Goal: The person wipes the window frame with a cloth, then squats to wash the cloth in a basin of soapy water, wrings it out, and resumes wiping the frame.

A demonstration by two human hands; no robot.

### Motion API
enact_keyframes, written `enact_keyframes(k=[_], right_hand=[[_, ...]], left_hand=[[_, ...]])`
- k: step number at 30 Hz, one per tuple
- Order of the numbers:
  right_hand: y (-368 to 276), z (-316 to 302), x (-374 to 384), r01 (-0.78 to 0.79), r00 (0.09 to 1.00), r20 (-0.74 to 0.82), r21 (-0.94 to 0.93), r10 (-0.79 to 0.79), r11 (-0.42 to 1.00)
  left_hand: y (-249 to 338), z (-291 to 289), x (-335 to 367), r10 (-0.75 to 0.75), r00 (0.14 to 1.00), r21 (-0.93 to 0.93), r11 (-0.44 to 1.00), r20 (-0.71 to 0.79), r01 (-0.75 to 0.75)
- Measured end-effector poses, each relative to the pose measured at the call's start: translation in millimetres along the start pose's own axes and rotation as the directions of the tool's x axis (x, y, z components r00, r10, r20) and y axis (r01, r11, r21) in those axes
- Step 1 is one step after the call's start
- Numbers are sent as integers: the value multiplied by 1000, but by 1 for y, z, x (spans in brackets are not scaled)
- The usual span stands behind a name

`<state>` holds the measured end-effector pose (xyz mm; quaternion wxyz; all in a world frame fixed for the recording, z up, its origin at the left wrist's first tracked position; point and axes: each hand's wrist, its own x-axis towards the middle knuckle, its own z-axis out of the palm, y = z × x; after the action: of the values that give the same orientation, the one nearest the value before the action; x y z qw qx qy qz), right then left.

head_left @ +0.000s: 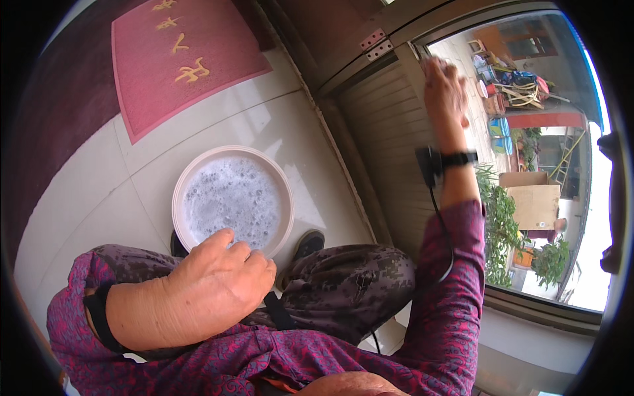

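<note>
My left hand (214,277) hangs over my lap by the near rim of a pale pink basin (288,191). Its fingers are curled in, and nothing shows sticking out of them. Cloudy water with suds (231,198) fills the basin, which stands on the floor between my feet. On the right, my outstretched right hand (445,92) is at the upper corner of a glass pane, against the door's metal frame (411,72). Its fingers are bent and slightly blurred; whatever lies under them is hidden. A black band with a cable (430,165) sits on that wrist.
A red mat (188,66) with yellow characters lies on the tiled floor (142,198). The door has a slatted lower panel (376,119) and a hinge (376,45). Beyond the glass are plants (498,218), a cardboard box (533,206) and piled household things (518,86).
</note>
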<state>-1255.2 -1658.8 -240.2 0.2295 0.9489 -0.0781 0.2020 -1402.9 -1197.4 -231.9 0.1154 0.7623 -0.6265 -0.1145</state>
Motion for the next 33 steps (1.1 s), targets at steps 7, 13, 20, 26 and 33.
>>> enact_keyframes(k=[7,13,20,26,33], right_hand=[[-6,2,7,96,995,13,-46,-96,994],[14,-11,-15,-33,999,-9,18,33,999],[-18,10,47,87,996,-14,-9,-87,996],[-2,-16,27,-18,991,133,-20,21,1000],[-11,-7,50,157,985,55,130,-165,979]], left_hand=[[-4,5,8,-3,1000,-4,1000,-17,3],[0,10,2,31,982,15,999,-186,-29],[-1,0,1,25,1000,-74,997,-8,-26],[-1,1,0,39,999,-98,994,0,-39],[-2,4,4,19,999,-74,997,-47,-22]])
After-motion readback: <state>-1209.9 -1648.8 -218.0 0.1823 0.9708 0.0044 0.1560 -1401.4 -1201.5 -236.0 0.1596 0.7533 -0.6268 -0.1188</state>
